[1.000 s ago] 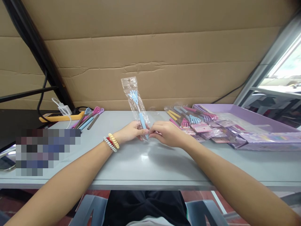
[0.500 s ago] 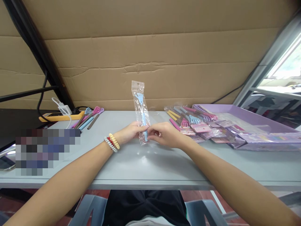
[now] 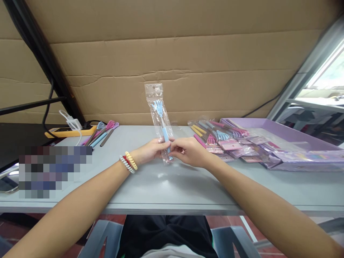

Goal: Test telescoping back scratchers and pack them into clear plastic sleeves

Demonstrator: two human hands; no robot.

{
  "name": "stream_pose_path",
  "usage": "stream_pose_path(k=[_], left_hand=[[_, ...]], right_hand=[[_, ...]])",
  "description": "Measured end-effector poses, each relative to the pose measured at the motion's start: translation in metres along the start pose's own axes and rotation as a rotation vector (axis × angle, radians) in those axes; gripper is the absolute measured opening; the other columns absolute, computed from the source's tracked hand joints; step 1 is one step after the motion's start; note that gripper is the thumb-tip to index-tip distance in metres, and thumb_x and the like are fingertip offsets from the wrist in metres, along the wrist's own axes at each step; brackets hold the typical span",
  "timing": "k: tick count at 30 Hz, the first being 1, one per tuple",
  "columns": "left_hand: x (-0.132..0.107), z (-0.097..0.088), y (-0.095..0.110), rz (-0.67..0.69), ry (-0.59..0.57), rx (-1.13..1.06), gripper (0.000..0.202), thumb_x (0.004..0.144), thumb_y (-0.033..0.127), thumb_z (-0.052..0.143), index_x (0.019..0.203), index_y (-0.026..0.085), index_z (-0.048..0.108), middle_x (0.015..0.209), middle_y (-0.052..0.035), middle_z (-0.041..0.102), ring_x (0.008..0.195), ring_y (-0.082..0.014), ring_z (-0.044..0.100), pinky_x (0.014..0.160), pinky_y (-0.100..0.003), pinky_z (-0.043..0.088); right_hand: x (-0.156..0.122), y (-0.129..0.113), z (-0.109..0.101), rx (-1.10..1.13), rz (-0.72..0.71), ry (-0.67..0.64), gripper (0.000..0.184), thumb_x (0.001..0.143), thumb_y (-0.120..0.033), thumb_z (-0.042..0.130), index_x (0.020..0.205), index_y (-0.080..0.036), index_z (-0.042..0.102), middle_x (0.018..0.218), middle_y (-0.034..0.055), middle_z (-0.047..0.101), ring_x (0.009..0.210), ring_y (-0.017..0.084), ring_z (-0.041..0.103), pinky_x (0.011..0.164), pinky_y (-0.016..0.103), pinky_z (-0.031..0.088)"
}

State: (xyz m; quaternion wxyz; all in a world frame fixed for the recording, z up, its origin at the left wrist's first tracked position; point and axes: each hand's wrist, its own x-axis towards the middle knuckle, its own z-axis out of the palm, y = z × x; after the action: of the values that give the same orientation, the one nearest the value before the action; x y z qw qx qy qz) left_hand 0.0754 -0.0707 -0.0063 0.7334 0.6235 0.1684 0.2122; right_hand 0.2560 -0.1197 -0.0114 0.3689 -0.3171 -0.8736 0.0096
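Observation:
A light blue back scratcher (image 3: 159, 107) with a hand-shaped head stands nearly upright inside a clear plastic bag (image 3: 153, 92), leaning a little to the left. My left hand (image 3: 153, 148) is closed on the lower part of the bagged scratcher, thumb in front. From the other side, my right hand (image 3: 186, 150) pinches the bag's edge near the bottom of the handle. Both hands are just above the grey table (image 3: 139, 186). Coiled bands (image 3: 129, 162) circle my left wrist.
Loose back scratchers (image 3: 103, 133) lie at the left beside a yellow power strip (image 3: 70, 132). On the right are several bagged back scratchers (image 3: 215, 134) and a purple tray (image 3: 295, 138). A cardboard wall (image 3: 174, 57) rises behind the table.
The bagged scratcher has tilted further left at its top and risen slightly. Both hands keep their grip in nearly the same place.

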Motion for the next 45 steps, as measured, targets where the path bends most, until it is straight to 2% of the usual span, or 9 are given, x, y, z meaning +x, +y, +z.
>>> stream_pose_path(k=[8, 13, 16, 19, 23, 28, 34, 38, 45], left_hand=[[-0.005, -0.006, 0.001, 0.114, -0.040, 0.258, 0.047, 0.063, 0.017, 0.075, 0.107, 0.015, 0.059, 0.097, -0.0070, 0.063, 0.085, -0.0159, 0.059, 0.079, -0.030, 0.046], [-0.007, -0.001, 0.007, 0.097, -0.022, 0.221, 0.054, 0.065, 0.016, 0.072, 0.116, 0.016, 0.052, 0.095, -0.0078, 0.065, 0.074, -0.0143, 0.061, 0.073, -0.031, 0.049], [-0.008, -0.001, 0.009, 0.091, 0.038, 0.215, 0.054, 0.063, 0.012, 0.072, 0.113, 0.017, 0.051, 0.097, -0.0072, 0.064, 0.078, -0.0153, 0.062, 0.071, -0.029, 0.050], [-0.007, -0.002, 0.008, 0.040, 0.056, 0.206, 0.054, 0.061, 0.010, 0.072, 0.110, 0.017, 0.051, 0.091, -0.0051, 0.065, 0.077, -0.0145, 0.062, 0.069, -0.027, 0.049], [-0.004, 0.000, 0.006, 0.007, 0.099, 0.160, 0.051, 0.058, 0.009, 0.073, 0.105, 0.016, 0.052, 0.081, -0.0015, 0.064, 0.069, -0.0123, 0.060, 0.067, -0.026, 0.048], [-0.001, 0.002, 0.002, -0.041, 0.140, 0.067, 0.035, 0.061, 0.019, 0.076, 0.090, 0.012, 0.058, 0.077, -0.0027, 0.063, 0.070, -0.0118, 0.059, 0.069, -0.026, 0.047], [0.002, 0.000, -0.005, -0.076, 0.104, 0.058, 0.039, 0.062, 0.031, 0.078, 0.090, 0.012, 0.058, 0.070, -0.0020, 0.060, 0.063, -0.0105, 0.056, 0.063, -0.025, 0.045], [0.003, 0.000, -0.004, -0.022, 0.099, 0.094, 0.044, 0.065, 0.036, 0.076, 0.097, 0.012, 0.058, 0.077, -0.0045, 0.060, 0.064, -0.0107, 0.054, 0.058, -0.024, 0.043], [0.000, -0.003, 0.005, 0.015, 0.151, 0.199, 0.042, 0.064, 0.035, 0.076, 0.093, 0.012, 0.057, 0.067, -0.0009, 0.057, 0.059, -0.0088, 0.051, 0.055, -0.022, 0.040]], right_hand=[[0.002, -0.004, -0.005, 0.036, 0.157, -0.090, 0.012, 0.077, -0.015, 0.066, 0.076, -0.013, 0.054, 0.062, -0.0047, 0.052, 0.055, 0.005, 0.043, 0.055, 0.016, 0.029], [0.005, -0.004, -0.011, -0.090, 0.445, -0.071, 0.038, 0.074, -0.041, 0.072, 0.081, -0.013, 0.048, 0.063, -0.0031, 0.049, 0.055, 0.007, 0.041, 0.051, 0.018, 0.024], [0.005, -0.003, -0.013, -0.036, 0.470, -0.279, 0.041, 0.089, -0.048, 0.053, 0.069, -0.012, 0.048, 0.058, -0.0019, 0.044, 0.051, 0.007, 0.036, 0.050, 0.019, 0.021], [0.006, -0.004, -0.010, 0.052, 0.370, -0.414, 0.041, 0.096, -0.033, 0.039, 0.062, -0.012, 0.047, 0.052, -0.0026, 0.039, 0.050, 0.006, 0.033, 0.052, 0.019, 0.022], [0.007, -0.003, -0.003, 0.058, 0.407, -0.380, 0.039, 0.096, -0.027, 0.039, 0.061, -0.011, 0.048, 0.051, -0.0027, 0.040, 0.051, 0.006, 0.034, 0.056, 0.019, 0.023], [0.008, 0.002, -0.001, 0.035, 0.552, -0.366, 0.042, 0.095, -0.031, 0.038, 0.059, -0.011, 0.042, 0.053, -0.0019, 0.039, 0.052, 0.006, 0.032, 0.054, 0.019, 0.022], [0.007, 0.003, 0.001, 0.130, 0.717, -0.422, 0.045, 0.092, -0.040, 0.037, 0.057, -0.012, 0.038, 0.051, -0.0019, 0.035, 0.048, 0.006, 0.029, 0.048, 0.020, 0.020], [0.006, 0.004, 0.005, 0.195, 0.718, -0.369, 0.045, 0.088, -0.045, 0.039, 0.057, -0.012, 0.041, 0.050, -0.0023, 0.035, 0.046, 0.006, 0.028, 0.045, 0.019, 0.019], [0.007, 0.000, 0.002, 0.278, 0.731, -0.370, 0.058, 0.091, -0.056, 0.030, 0.055, -0.012, 0.041, 0.049, -0.0007, 0.038, 0.044, 0.006, 0.032, 0.046, 0.020, 0.026]])
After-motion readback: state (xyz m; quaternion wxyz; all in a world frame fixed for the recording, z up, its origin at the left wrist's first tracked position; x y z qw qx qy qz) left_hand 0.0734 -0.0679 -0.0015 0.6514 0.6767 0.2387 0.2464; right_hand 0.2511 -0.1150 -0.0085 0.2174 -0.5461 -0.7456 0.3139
